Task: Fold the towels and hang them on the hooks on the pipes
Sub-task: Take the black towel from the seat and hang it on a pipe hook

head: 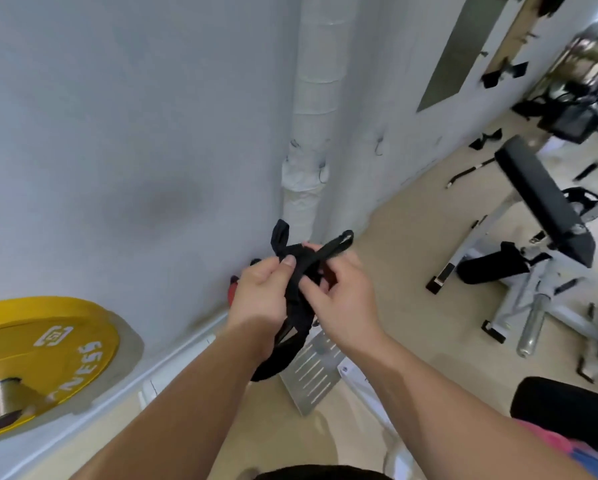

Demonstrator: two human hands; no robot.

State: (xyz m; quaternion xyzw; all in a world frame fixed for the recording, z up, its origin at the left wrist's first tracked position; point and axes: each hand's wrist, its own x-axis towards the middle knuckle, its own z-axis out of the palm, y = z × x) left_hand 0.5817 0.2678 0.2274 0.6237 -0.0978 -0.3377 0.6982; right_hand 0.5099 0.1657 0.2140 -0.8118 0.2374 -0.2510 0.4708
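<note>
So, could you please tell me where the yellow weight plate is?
Head view, lower left: the yellow weight plate sits by the white wall.

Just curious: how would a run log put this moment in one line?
stage: folding | left hand: grips black cloth | right hand: pinches it | hooks: bare

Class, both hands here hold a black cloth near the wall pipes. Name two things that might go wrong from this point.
1. The black cloth is only pinched between the left hand and the right hand, with loose ends sticking up and a tail hanging below, so the fold may come undone.
2. The hook on the pipe looks small and thin, so a bulky bundle might slip off.
</note>
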